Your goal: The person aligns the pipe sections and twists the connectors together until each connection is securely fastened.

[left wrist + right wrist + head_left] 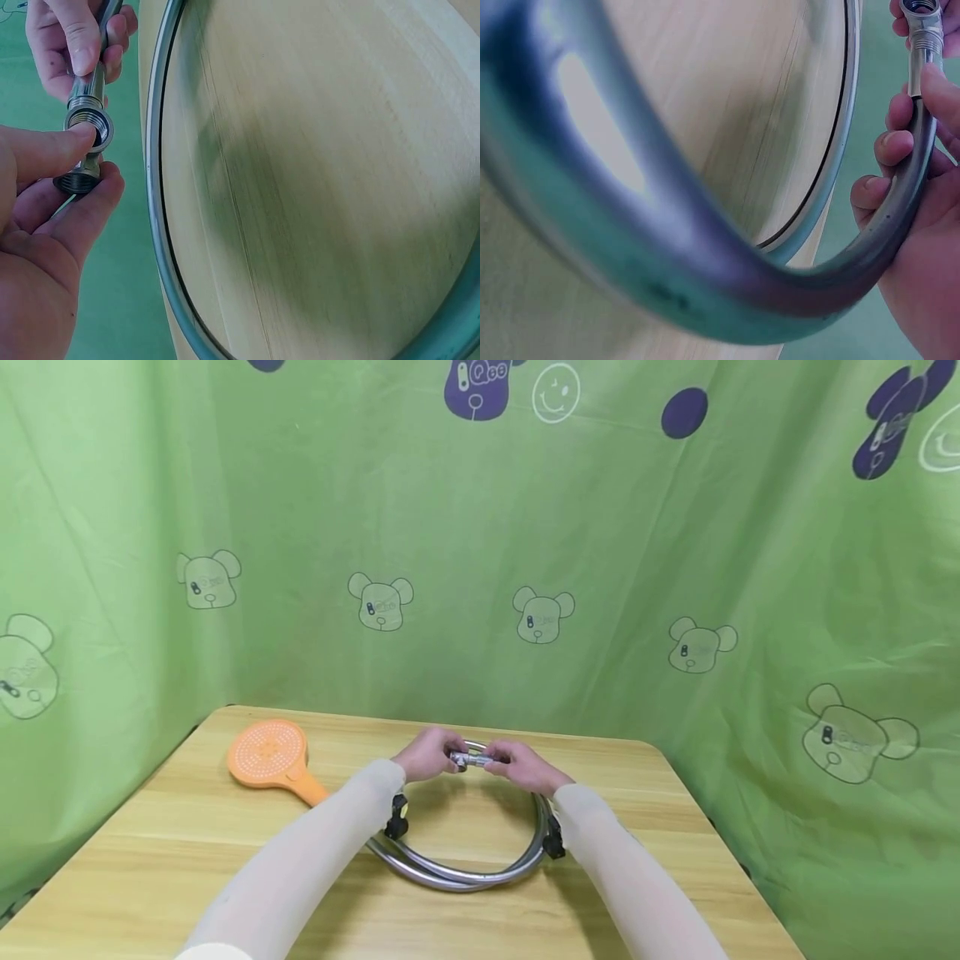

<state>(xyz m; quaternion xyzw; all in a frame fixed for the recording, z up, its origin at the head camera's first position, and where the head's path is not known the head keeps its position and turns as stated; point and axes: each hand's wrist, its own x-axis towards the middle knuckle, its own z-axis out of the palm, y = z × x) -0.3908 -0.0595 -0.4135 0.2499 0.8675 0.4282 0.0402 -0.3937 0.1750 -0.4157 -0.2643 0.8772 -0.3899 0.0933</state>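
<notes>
A chrome tee-shaped fitting (460, 761) with threaded openings is held between both hands above the far part of the table. My left hand (429, 754) pinches it between thumb and fingers; in the left wrist view the thumb tip lies at one threaded mouth (90, 129). My right hand (523, 766) grips the metal end of a silver shower hose (870, 262), fingers wrapped around it. That hose end lines up with the fitting, some thread showing at the joint. The rest of the hose loops toward the near side, below the hands.
An orange shower head (267, 753) lies face up at the left of the wooden table (150, 860), its handle partly behind my left forearm. A green patterned curtain (450, 677) surrounds the table at the back and sides. Dark wrist cameras hang close to the hose loop.
</notes>
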